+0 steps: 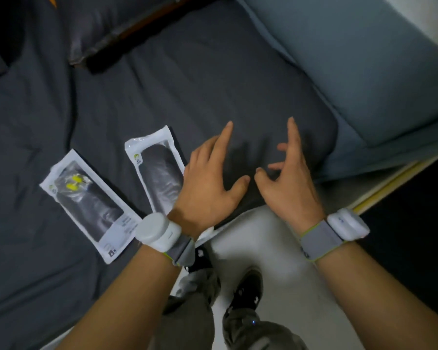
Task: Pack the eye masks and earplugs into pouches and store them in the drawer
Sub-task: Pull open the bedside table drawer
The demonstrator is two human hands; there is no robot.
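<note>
Two clear-fronted white pouches lie on the dark grey bed sheet (213,84). The left pouch (89,205) holds a dark eye mask and a pair of yellow earplugs (74,183) near its top. The right pouch (157,173) shows only a dark eye mask. My left hand (210,183) hovers over the sheet with fingers spread, its heel over the right pouch's lower corner. My right hand (288,180) is beside it, fingers loosely spread, holding nothing. No drawer is in view.
A blue-grey pillow or cushion (364,72) lies at the upper right. A dark pillow and a brown headboard edge (137,29) sit at the top. The bed's corner ends just below my hands; the pale floor (263,248) and my shoes are beneath.
</note>
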